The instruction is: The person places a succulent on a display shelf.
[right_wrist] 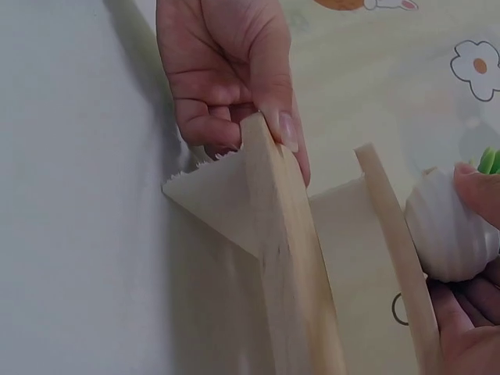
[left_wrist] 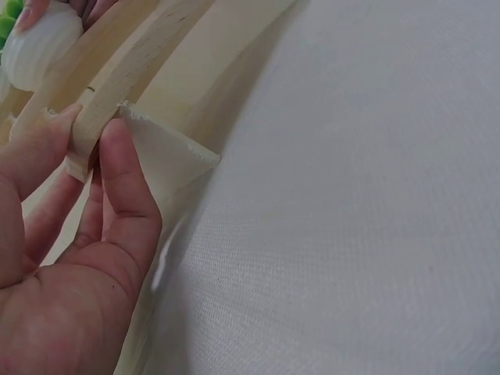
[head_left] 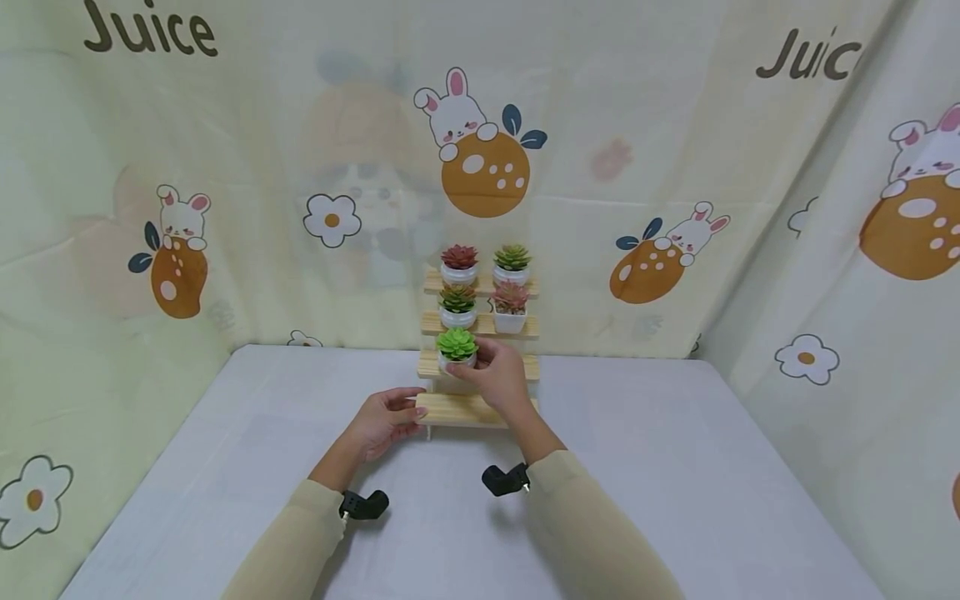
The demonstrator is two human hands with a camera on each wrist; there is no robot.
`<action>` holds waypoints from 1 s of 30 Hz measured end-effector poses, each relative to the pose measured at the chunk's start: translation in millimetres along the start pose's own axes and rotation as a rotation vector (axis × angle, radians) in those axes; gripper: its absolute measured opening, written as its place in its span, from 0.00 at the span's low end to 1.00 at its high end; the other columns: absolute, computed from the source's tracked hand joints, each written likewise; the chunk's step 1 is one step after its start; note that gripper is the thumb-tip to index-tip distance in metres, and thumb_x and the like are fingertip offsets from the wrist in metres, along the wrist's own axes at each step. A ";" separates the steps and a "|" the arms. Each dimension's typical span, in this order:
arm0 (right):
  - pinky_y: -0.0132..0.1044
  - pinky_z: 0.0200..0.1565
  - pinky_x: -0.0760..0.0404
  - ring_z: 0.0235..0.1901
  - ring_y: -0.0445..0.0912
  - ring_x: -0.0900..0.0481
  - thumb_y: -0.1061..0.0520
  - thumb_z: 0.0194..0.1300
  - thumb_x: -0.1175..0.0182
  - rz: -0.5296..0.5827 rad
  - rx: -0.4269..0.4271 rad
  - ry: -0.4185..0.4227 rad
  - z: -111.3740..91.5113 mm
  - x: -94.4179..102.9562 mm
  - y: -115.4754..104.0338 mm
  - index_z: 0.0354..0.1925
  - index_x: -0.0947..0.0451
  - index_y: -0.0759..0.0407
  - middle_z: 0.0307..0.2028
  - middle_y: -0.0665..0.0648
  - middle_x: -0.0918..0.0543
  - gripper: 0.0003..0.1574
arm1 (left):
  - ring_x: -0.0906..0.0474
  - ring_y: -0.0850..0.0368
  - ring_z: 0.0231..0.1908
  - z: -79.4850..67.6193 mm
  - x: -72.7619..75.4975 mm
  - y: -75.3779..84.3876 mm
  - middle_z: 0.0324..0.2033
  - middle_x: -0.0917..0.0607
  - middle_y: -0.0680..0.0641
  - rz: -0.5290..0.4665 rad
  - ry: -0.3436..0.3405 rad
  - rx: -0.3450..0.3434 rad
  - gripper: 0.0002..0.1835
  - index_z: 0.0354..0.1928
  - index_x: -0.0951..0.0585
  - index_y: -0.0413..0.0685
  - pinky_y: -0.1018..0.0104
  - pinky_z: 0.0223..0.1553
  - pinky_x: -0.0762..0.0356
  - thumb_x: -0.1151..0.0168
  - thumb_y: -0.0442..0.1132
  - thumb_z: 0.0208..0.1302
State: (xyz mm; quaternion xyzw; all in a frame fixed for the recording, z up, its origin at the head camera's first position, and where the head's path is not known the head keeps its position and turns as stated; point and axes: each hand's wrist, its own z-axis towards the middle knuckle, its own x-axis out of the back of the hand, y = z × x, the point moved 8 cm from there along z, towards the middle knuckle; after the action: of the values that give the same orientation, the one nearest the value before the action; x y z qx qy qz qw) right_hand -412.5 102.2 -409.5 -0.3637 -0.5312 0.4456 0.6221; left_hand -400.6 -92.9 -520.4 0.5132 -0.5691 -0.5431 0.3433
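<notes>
A small tiered wooden rack (head_left: 465, 410) stands at the back of the table. My left hand (head_left: 384, 423) pinches the left end of its lowest board (left_wrist: 117, 94) between thumb and fingers. With my right hand (head_left: 498, 377) I grip a bright green potted succulent (head_left: 457, 343) at the left of the second board from the bottom; its ribbed white pot (right_wrist: 449, 226) is right at that board in the right wrist view. Above it stand a dark green succulent (head_left: 457, 300) and a pink one (head_left: 510, 298). A red succulent (head_left: 459, 258) and a yellow-green one (head_left: 512, 258) occupy the top board.
A pale patterned curtain (head_left: 570, 208) hangs close behind the rack. White cloth covers the table (head_left: 645, 467), whose back edge runs along the curtain. Black wrist cameras (head_left: 365, 505) sit at both sleeves.
</notes>
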 end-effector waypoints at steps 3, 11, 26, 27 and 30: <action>0.42 0.54 0.13 0.53 0.50 0.13 0.52 0.56 0.21 -0.031 -0.018 -0.007 -0.6 0.9 -0.8 0.60 0.18 0.59 0.54 0.60 0.13 0.35 | 0.16 0.59 0.40 -0.4 -0.9 -1.2 0.44 0.15 0.48 -0.008 -0.006 -0.001 0.28 0.70 0.29 0.33 0.67 0.40 0.13 0.37 0.26 0.69; 0.42 0.52 0.13 0.52 0.50 0.13 0.52 0.56 0.21 -0.047 -0.004 -0.015 0.5 1.0 -2.2 0.60 0.18 0.60 0.53 0.60 0.12 0.35 | 0.16 0.59 0.40 -0.7 -0.7 -1.7 0.43 0.16 0.49 -0.014 0.002 -0.007 0.27 0.69 0.28 0.32 0.68 0.40 0.14 0.37 0.26 0.69; 0.39 0.49 0.12 0.52 0.50 0.13 0.53 0.57 0.22 -0.028 0.034 -0.035 0.8 -0.1 -0.7 0.60 0.18 0.59 0.53 0.59 0.12 0.34 | 0.16 0.59 0.41 -0.6 -2.3 -1.3 0.45 0.16 0.49 -0.022 0.003 0.005 0.28 0.70 0.29 0.33 0.68 0.41 0.14 0.37 0.27 0.70; 0.39 0.49 0.12 0.52 0.49 0.13 0.52 0.58 0.22 -0.028 0.034 -0.036 1.1 -0.2 -0.6 0.60 0.18 0.59 0.53 0.59 0.12 0.34 | 0.16 0.59 0.41 -0.3 -2.1 -1.4 0.45 0.16 0.49 -0.023 0.006 0.008 0.28 0.70 0.28 0.34 0.68 0.41 0.14 0.37 0.27 0.69; 0.40 0.51 0.12 0.53 0.50 0.13 0.52 0.58 0.22 -0.025 0.032 -0.033 1.9 0.2 -0.1 0.61 0.19 0.59 0.54 0.60 0.13 0.34 | 0.16 0.59 0.41 0.6 -2.4 -1.0 0.45 0.16 0.48 -0.021 0.005 0.005 0.28 0.70 0.29 0.33 0.68 0.41 0.14 0.37 0.27 0.69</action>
State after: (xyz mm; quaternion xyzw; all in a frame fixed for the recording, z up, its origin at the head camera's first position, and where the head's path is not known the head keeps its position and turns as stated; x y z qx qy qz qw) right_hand -414.3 102.2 -409.0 -0.3393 -0.5388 0.4523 0.6245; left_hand -400.4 -90.4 -521.0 0.5213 -0.5641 -0.5442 0.3375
